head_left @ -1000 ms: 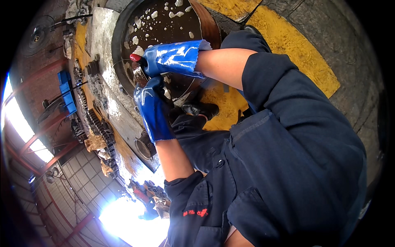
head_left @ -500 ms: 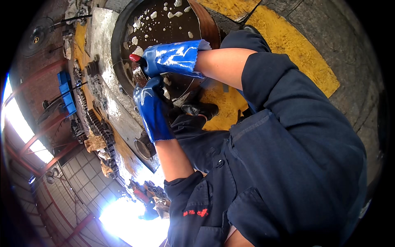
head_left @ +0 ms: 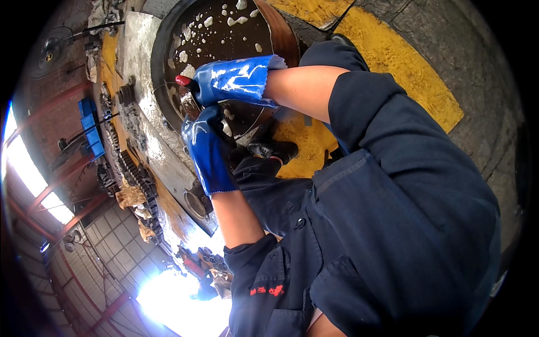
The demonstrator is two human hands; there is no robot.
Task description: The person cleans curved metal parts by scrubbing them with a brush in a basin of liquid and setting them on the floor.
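Note:
Both my hands wear wet blue rubber gloves and meet over a round drum [head_left: 281, 33] of dark liquid with white foam on top. My right hand [head_left: 233, 81] is closed around a tool with a red end [head_left: 182, 80], likely a brush. Just below it, my left hand [head_left: 208, 149] grips a small wet metal part [head_left: 190, 104], mostly hidden by the gloves. The two gloves touch at the drum's near rim. My forearms are bare and I wear dark blue overalls.
A wet metal bench [head_left: 146, 112] runs beside the drum, with gears and chain parts [head_left: 135, 168] along it. A blue crate [head_left: 90, 126] stands further left. Yellow floor markings [head_left: 393, 62] lie to the right. My black shoe [head_left: 275, 149] is beneath the drum.

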